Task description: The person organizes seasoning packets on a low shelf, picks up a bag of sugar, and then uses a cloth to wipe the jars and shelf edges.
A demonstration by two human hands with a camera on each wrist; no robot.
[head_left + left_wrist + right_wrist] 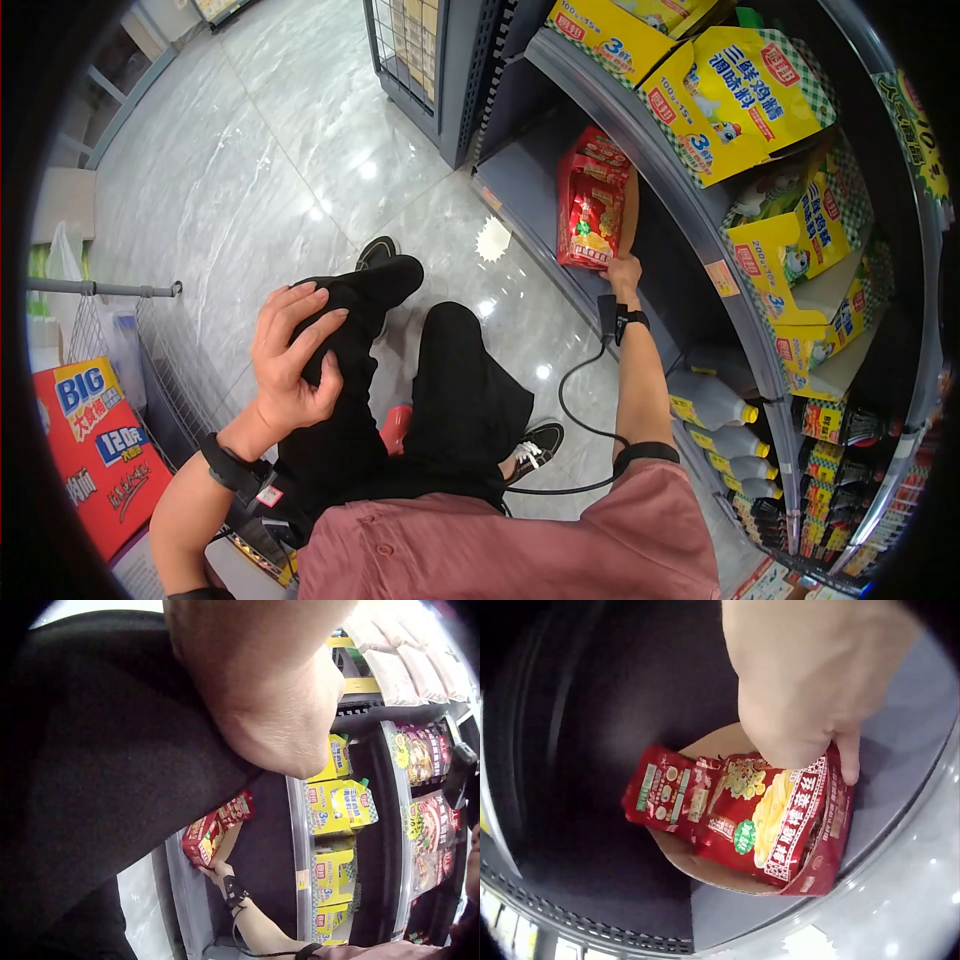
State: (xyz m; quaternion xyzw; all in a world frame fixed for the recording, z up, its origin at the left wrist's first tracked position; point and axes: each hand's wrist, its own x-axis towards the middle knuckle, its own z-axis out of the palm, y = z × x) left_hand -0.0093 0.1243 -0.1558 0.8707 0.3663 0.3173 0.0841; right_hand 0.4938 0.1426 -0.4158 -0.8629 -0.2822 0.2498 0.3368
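An open red cardboard display box point(834, 844) holds red food packets point(739, 817) with Chinese lettering and a picture of yellow strips. It sits on the dark bottom shelf point(535, 140), near the shelf's end. My right hand point(624, 272) reaches down to the box and grips its near edge, with one finger over the outer wall in the right wrist view. The packets lean inside the box, and part of their lower ends is hidden by the hand. My left hand point(290, 350) rests on my knee, fingers spread and loosely bent, holding nothing.
Yellow seasoning boxes point(740, 100) fill the shelf above. Grey bottles with yellow caps point(725, 440) stand to the right on the lower shelf. A wire cart point(150, 350) and a red carton point(100, 450) are at the left. A cable point(565, 400) hangs from the right wrist.
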